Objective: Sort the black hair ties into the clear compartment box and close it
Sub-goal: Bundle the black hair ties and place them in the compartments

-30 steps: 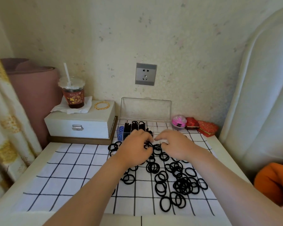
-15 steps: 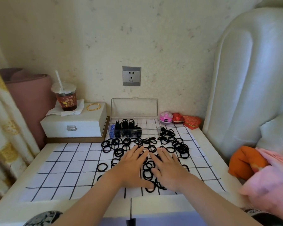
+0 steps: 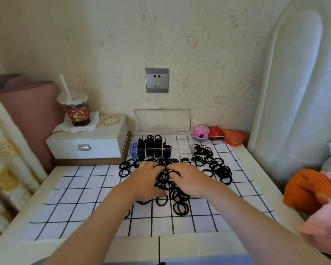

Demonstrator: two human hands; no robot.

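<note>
Many black hair ties [image 3: 214, 165] lie scattered on the checked cloth [image 3: 80, 197], with a denser heap [image 3: 178, 196] between my hands. The clear compartment box [image 3: 182, 148] stands at the back with its lid [image 3: 161, 121] upright. Its left compartments hold packed black ties [image 3: 153, 145], and the right ones look empty. My left hand [image 3: 145, 180] rests on the heap with fingers reaching forward. My right hand [image 3: 189, 180] lies beside it, fingertips curled inward around a few ties near the middle.
A white jewellery box [image 3: 88, 144] at back left carries a drink cup [image 3: 76, 109] and a gold bangle [image 3: 111, 120]. A pink round case [image 3: 201, 131] and red boxes [image 3: 234, 137] sit right of the clear box. Orange and pink cloth [image 3: 310, 190] lies at right.
Both hands slid back to the near part of the pile, flat on the ties, then forward again toward the box. The right fingers have now curled in on ties.
</note>
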